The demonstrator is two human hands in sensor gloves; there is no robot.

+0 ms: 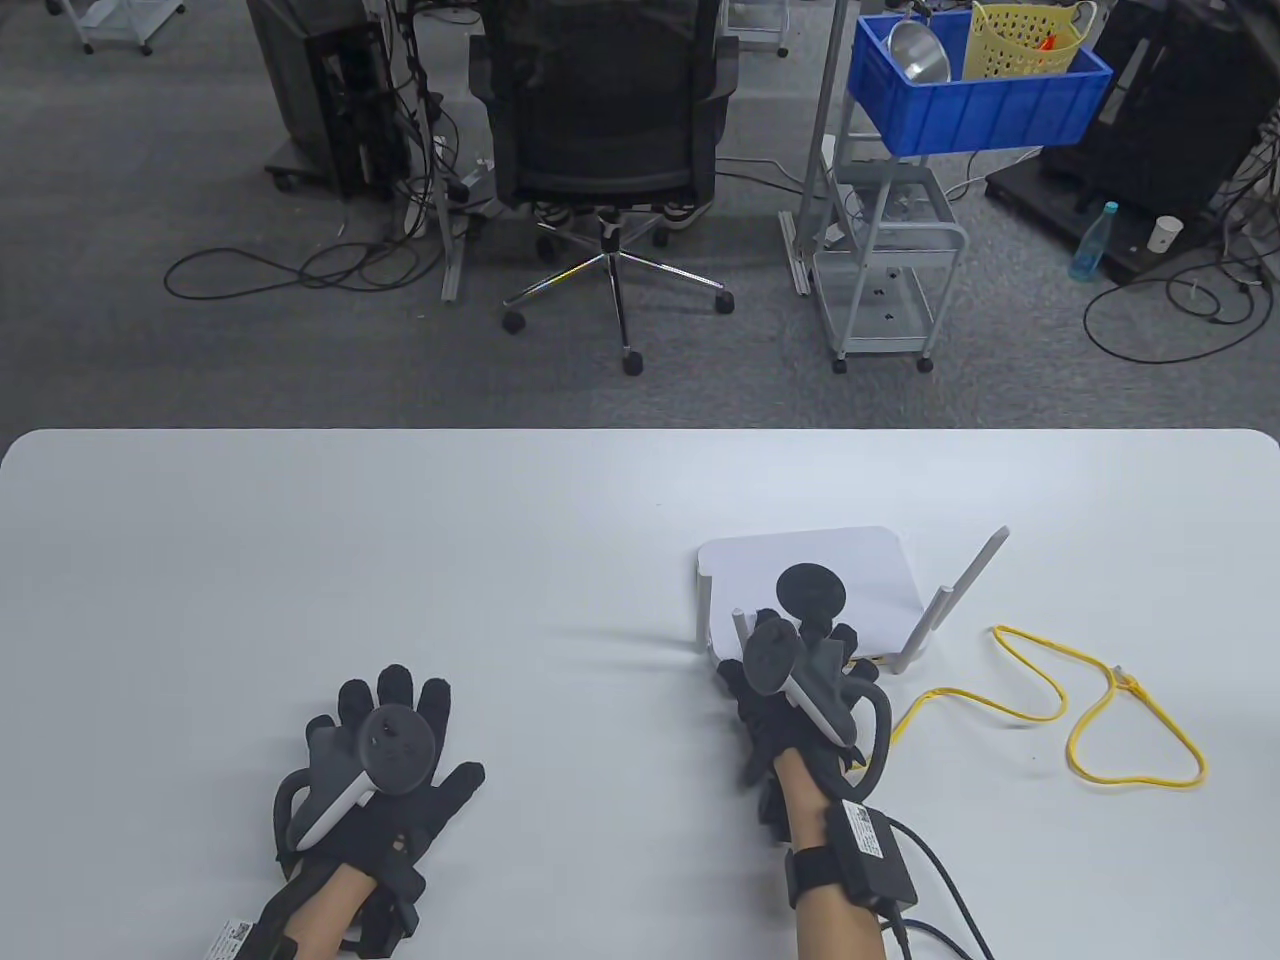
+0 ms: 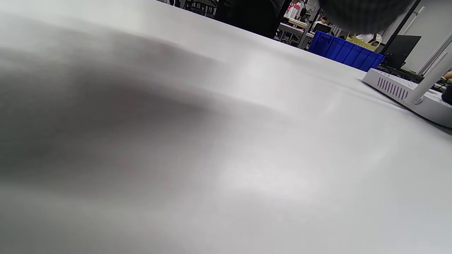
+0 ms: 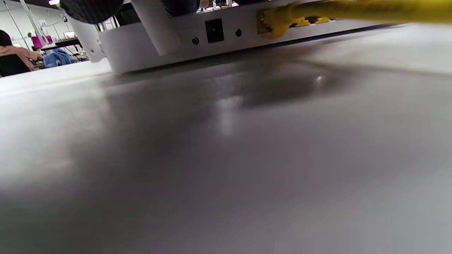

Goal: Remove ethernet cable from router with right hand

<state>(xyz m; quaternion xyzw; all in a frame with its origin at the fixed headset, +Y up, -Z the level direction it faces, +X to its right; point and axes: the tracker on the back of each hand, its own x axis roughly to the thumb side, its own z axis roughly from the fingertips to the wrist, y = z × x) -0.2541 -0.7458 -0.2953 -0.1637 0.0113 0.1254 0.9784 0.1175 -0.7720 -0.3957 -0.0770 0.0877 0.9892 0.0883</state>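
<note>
A white router [image 1: 850,570] with upright antennas lies on the table right of centre. A yellow ethernet cable [image 1: 1040,710] runs from its near edge and loops on the table to the right. In the right wrist view its yellow plug [image 3: 273,21] sits in a port on the router's back panel [image 3: 226,38], with no finger on it. My right hand [image 1: 800,650] is over the router's near edge, with its fingers mostly hidden under the tracker. My left hand [image 1: 400,700] lies flat on the table with its fingers spread, holding nothing.
The cable's free end [image 1: 1130,682] lies on the table to the right. The router also shows at the right edge of the left wrist view [image 2: 406,91]. Beyond the table's far edge stand an office chair [image 1: 605,110] and a blue bin [image 1: 980,80] on a cart.
</note>
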